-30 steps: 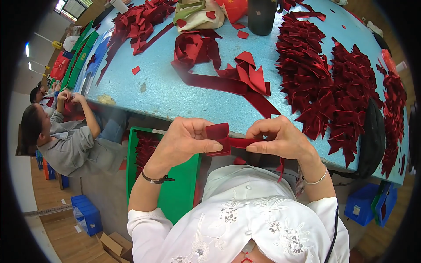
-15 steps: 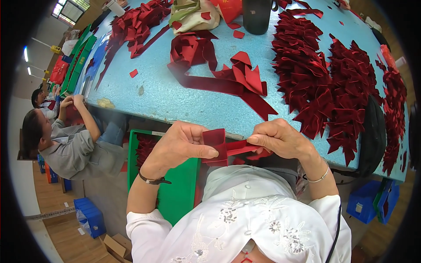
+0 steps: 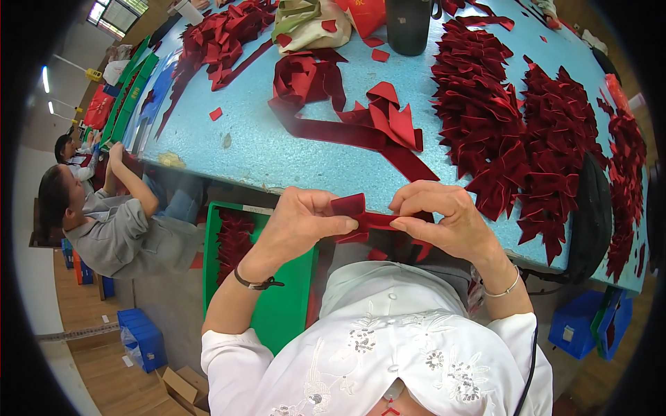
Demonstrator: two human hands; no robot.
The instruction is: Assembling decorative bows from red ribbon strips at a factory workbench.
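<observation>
Just off the near edge of the blue table, my left hand [image 3: 310, 220] pinches a folded dark red velvet ribbon [image 3: 349, 206] between thumb and fingers. A narrow stretch of the ribbon runs across to my right hand [image 3: 440, 216], whose thumb and forefinger grip its other end. The folded part stands up beside my left thumb and looks pinched in at its middle. Below the hands a few red ribbon bits show over my lap. On the table beyond lies a long loose strip of the same red ribbon [image 3: 333, 132].
Rows of finished red bows [image 3: 479, 104] cover the table's right side, beside a black bag [image 3: 590, 208]. A dark cup [image 3: 407, 28] and a cloth bag [image 3: 312, 24] stand at the back. A green crate [image 3: 284, 298] with bows sits at my left. A co-worker in grey [image 3: 132, 239] works further left.
The flat folded ribbon has been squeezed together at its middle by my left thumb. My right hand has tilted, its fingers lifting slightly, and still grips the other end.
</observation>
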